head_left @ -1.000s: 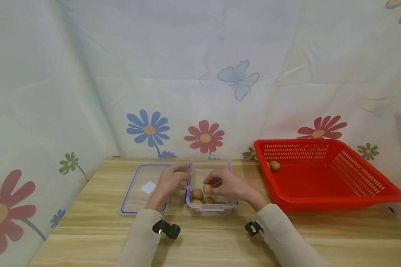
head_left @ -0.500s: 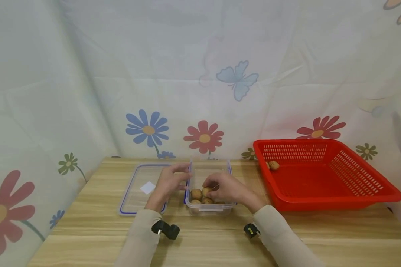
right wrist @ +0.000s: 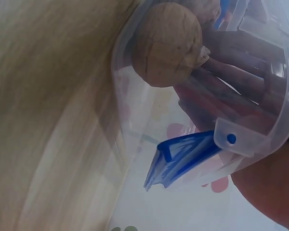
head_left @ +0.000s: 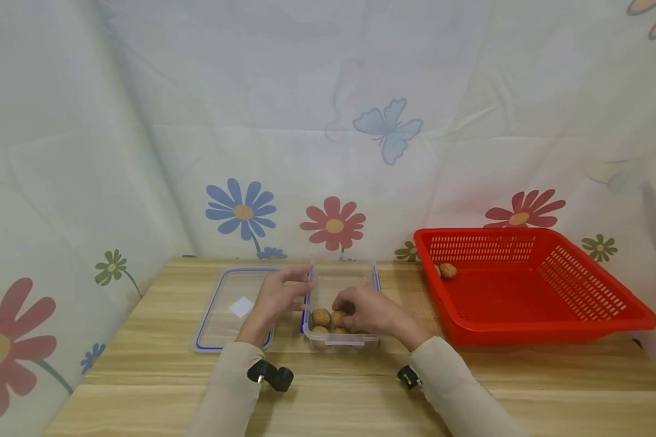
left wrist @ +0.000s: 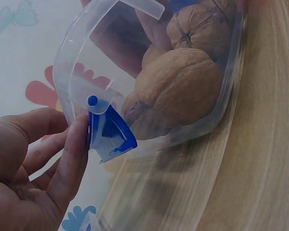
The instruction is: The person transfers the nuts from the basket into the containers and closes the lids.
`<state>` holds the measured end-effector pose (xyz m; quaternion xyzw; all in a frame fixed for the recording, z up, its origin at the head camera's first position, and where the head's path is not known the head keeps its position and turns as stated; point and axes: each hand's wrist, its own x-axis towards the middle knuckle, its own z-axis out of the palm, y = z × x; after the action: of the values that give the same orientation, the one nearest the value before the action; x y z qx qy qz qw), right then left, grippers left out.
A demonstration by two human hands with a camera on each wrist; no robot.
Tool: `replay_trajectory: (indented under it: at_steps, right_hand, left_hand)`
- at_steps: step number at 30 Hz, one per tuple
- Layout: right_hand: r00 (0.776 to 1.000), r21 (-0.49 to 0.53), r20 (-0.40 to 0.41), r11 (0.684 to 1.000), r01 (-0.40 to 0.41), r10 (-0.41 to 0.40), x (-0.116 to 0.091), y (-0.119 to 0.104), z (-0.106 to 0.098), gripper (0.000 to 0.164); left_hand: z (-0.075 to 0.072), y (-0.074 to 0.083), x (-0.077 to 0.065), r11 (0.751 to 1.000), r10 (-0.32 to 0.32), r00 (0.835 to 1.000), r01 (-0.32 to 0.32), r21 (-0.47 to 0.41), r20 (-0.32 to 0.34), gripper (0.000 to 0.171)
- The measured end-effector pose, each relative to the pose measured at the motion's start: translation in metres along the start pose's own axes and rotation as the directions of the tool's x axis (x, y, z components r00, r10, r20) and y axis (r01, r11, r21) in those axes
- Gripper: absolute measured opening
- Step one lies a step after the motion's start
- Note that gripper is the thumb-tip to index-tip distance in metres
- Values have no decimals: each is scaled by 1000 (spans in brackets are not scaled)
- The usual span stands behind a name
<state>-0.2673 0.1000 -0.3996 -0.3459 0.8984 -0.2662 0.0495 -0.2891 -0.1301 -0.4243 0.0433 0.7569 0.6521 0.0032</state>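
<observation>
A clear plastic food container with blue side latches stands uncovered on the table, several walnuts along its near end. Inside it my right hand pinches a walnut low down, beside the others. Through the container wall in the right wrist view, my right fingers reach in past the rim. My left hand is at the container's left side, fingers extended. In the left wrist view its fingertips touch the wall by the blue latch, with large walnuts visible through the plastic.
A clear lid with a blue seal and a white square label lies left of the container. On the right stands a red plastic basket, with walnuts in its far left corner. A flowered curtain hangs behind the table.
My right hand has lowered slightly into the container, bringing the pinched walnut down beside the others. My left hand has stayed at the left side.
</observation>
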Motion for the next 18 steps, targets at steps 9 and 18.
replay_trajectory:
  at_steps: [9,18]
  right_hand:
    - [999,-40,3,999,34,-34,1,2,3,14]
    - [1000,7,-3,1000,7,-7,0,3,2,18]
  left_hand:
    - [0,-3,2,1000,-10,1000,10,-2,-3,45]
    - [1,-4,3,1000,-10,1000,10,1,-4,45]
